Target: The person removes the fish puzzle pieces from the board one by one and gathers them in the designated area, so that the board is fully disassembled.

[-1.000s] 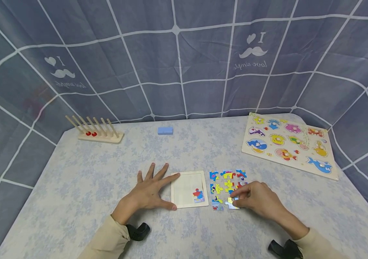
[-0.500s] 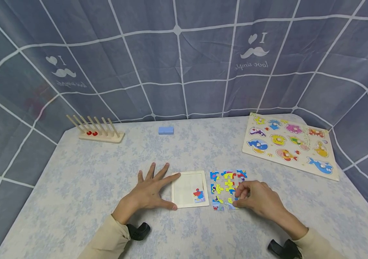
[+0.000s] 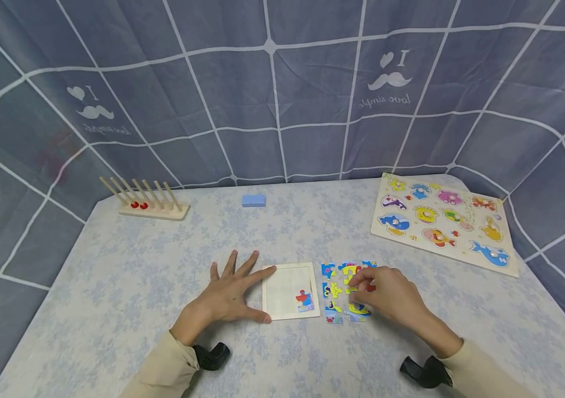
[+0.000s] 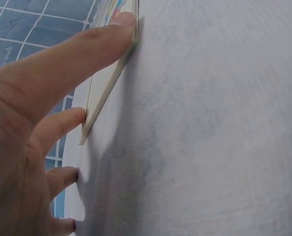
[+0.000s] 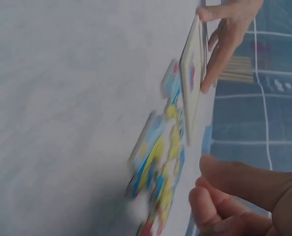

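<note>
My left hand (image 3: pixel 233 293) lies with spread fingers beside a pale wooden puzzle tray (image 3: pixel 289 265). Its thumb and forefinger touch the tray's left edge, as the left wrist view also shows. One puzzle piece (image 3: pixel 304 302), red and blue, sits in the tray's lower right corner. To the tray's right, several colourful puzzle pieces (image 3: pixel 334 290) are laid out in loose rows. Over their right side hovers my right hand (image 3: pixel 387 293), fingers loosely bent. In the right wrist view, nothing shows between its thumb (image 5: pixel 219 169) and fingers. The hand hides some of the right-hand pieces.
At the back left stands a wooden peg rack (image 3: pixel 153 210) with red beads. A blue block (image 3: pixel 254 200) rests near the back edge. A sea-animal knob puzzle board (image 3: pixel 444 226) fills the back right. Behind the table hangs a blue checked curtain (image 3: pixel 312 99).
My right hand has left the lower puzzle piece and moved up and slightly left over the others, uncovering that lower piece. My left hand stays on the tray's edge.
</note>
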Tool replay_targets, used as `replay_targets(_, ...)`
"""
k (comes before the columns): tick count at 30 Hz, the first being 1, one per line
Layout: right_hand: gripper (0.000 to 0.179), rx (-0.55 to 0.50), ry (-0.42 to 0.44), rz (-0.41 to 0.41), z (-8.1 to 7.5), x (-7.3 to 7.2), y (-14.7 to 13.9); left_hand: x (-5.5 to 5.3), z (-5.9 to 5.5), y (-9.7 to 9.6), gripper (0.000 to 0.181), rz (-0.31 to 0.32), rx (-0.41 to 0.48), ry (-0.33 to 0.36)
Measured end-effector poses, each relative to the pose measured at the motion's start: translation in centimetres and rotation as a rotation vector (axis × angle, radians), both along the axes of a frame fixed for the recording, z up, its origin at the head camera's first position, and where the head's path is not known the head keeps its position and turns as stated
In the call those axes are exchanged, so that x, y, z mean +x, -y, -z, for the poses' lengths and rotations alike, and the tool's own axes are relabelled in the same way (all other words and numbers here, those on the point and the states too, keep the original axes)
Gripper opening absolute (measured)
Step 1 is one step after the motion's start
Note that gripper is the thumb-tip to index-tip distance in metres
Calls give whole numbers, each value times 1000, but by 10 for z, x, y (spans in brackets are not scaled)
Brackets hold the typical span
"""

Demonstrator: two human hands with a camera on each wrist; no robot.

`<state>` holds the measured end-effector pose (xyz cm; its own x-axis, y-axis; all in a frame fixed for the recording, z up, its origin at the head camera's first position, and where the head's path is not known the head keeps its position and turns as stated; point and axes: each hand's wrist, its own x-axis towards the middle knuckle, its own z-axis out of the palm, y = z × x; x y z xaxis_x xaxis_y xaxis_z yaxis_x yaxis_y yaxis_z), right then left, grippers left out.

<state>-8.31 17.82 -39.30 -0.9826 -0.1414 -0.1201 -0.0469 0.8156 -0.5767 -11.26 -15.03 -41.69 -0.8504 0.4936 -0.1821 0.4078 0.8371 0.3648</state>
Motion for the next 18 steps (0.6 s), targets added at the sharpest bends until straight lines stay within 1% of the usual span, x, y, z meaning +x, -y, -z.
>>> replay_targets(4,14,-3,-69,-86,1,-3,22,0,0,0,97,-3,-5,2)
replay_targets(8,18,-6,-77,-148,6,-6,47,0,1,0,97,-8,-9,6)
replay_targets(10,21,-13,-79,-192,8,-7,56,0,1,0,97,-6,-10,6)
replay_targets(14,27,-20,-95,-278,10,-10,68,-1,1,0,97,-2,-15,-1)
replay_targets(16,29,-15,-100,-295,10,-11,71,-1,1,0,97,-2,-16,-3)
replay_targets(18,28,-6,-101,-293,10,-11,72,-1,0,0,97,-4,-13,-2)
